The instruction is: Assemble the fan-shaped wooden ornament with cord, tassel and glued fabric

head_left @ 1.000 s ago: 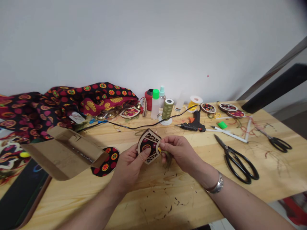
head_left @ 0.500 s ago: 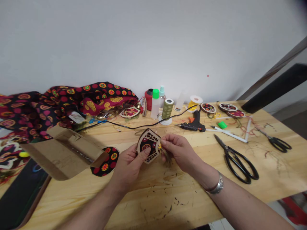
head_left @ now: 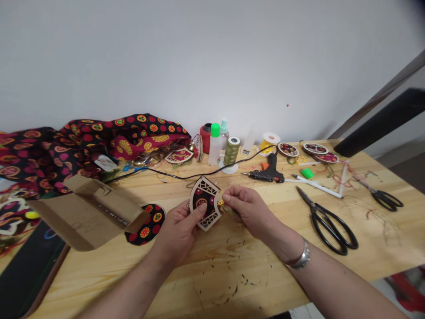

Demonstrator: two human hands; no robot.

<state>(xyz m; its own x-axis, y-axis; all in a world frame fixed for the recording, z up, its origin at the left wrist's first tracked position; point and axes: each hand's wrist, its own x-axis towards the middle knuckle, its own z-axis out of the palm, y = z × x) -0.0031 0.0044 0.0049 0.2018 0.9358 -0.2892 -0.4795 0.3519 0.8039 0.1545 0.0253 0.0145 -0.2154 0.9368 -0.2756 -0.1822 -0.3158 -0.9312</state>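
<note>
Between my hands is a fan-shaped wooden ornament (head_left: 203,195) with cut-out ends and dark patterned fabric in its middle. My left hand (head_left: 181,223) grips its left side, thumb pressed on the fabric face. At the ornament's narrow right edge hangs a yellow thread (head_left: 220,202) with olive strands. My right hand (head_left: 241,207) pinches this thread between thumb and forefinger; the other fingers curl behind it. An open cardboard box (head_left: 89,212) stands left of my left hand, beside a round patterned fabric piece (head_left: 149,226).
Behind lie a glue gun (head_left: 268,172) with its black cord, an olive thread spool (head_left: 231,150) and a green-capped bottle (head_left: 215,144). Large black scissors (head_left: 328,221) rest to the right, smaller scissors (head_left: 381,197) beyond. Patterned cloth (head_left: 83,146) is heaped at the back left.
The ornament has tilted slightly in my left hand. My right fingers have drawn a little away from its edge, so more of the yellow thread shows.
</note>
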